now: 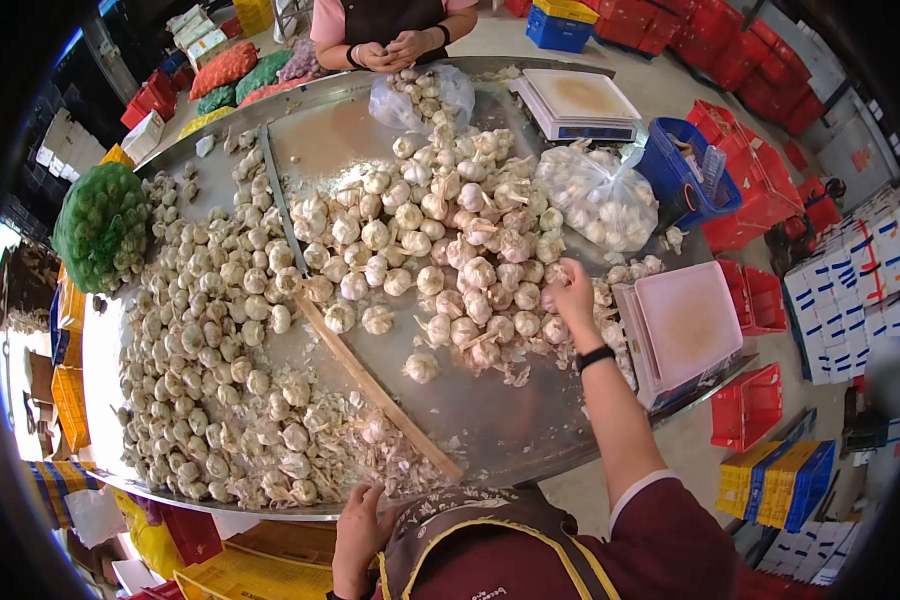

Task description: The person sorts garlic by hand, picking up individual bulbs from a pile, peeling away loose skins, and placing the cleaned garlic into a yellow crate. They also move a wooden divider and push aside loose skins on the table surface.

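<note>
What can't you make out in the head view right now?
Head view:
Right hand: fingertips hidden among garlic; grip unclear.
Left hand: fingertips lost at the table rim.
Scale display: too small to read.
Co-worker: cut off by the top edge.

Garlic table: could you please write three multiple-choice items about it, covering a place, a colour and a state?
1. Where is the right hand?
A. On the garlic pile
B. On a scale
C. In a crate

2. What colour is the mesh sack at the table edge?
A. White
B. Green
C. Black

3. The clear bag by the blue crate is:
A. Empty
B. Full of leaves
C. Full of garlic

Answers:
1. A, its fingers touch the bulbs.
2. B, the netting is plainly green.
3. C, bulbs show through the plastic.
</note>
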A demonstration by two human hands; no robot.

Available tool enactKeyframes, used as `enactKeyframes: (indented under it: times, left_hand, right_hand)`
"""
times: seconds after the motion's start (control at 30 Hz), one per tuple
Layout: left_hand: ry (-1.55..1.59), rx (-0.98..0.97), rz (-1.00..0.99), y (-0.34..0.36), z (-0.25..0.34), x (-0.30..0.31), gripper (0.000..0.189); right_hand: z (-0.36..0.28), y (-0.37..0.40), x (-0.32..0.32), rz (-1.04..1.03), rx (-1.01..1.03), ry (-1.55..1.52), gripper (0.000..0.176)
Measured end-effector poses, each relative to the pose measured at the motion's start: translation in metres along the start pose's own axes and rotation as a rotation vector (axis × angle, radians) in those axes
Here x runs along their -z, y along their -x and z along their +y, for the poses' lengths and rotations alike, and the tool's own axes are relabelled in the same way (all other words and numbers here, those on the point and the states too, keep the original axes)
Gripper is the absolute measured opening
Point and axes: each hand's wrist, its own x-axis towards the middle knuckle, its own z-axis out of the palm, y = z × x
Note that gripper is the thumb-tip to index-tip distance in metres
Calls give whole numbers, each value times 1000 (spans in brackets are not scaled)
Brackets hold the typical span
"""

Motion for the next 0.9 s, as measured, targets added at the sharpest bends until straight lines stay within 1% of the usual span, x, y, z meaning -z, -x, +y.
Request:
enactKeyframes:
  times: [0.07,0.1,0.17,0.3,0.37,0.4,0.43,0.5,0.53,0.57,0.63,0.67,0.7,0.77,0.8,0.83,0.9]
  left_hand:
    - [-18,10,-19,1,0,-1,44]
    - [-16,13,-18,0,0,0,44]
    - [-24,4,-13,-1,1,1,43]
    - [3,78,-11,-2,8,4,39]
    - [6,81,-12,-2,9,4,39]
    - [12,86,-8,-2,10,3,39]
    - [2,65,0,-2,9,3,39]
    - [-5,42,9,-3,8,2,40]
    - [-12,34,8,-3,8,1,40]
    - [-19,24,6,-4,8,0,40]
    - [-21,13,-13,-7,10,0,40]
    - [-27,7,-29,-8,11,1,39]
    - [-26,9,-29,-9,12,1,39]
    - [-19,-29,-31,-14,13,1,38]
    - [-21,-25,-31,-14,13,2,38]
    - [-18,-30,-28,-15,14,3,37]
    - [-17,-33,-23,-16,16,3,37]
  right_hand:
    - [12,-31,11,78,424,907,54]
    - [16,-44,13,75,425,908,54]
    - [15,-60,12,-42,273,1017,61]
    - [-3,-61,14,-119,284,1136,63]
    - [-8,-55,14,-117,224,1176,64]
    - [-1,-59,18,-119,243,1063,57]
    - [4,-62,22,-123,247,1067,57]
    - [6,-61,25,-129,11,348,52]
    - [10,-55,30,-150,-168,10,38]
    - [6,-44,32,-147,-167,13,38]
    - [0,-22,35,-269,-300,-617,30]
    - [-2,-10,36,-387,-332,-720,33]
    - [-9,3,35,-388,-332,-719,33]
    - [-23,30,27,-479,-404,-890,42]
    - [-28,41,24,-531,-399,-914,53]
    - [-33,52,18,-533,-402,-915,53]
    - [-45,71,7,-721,-287,-946,59]
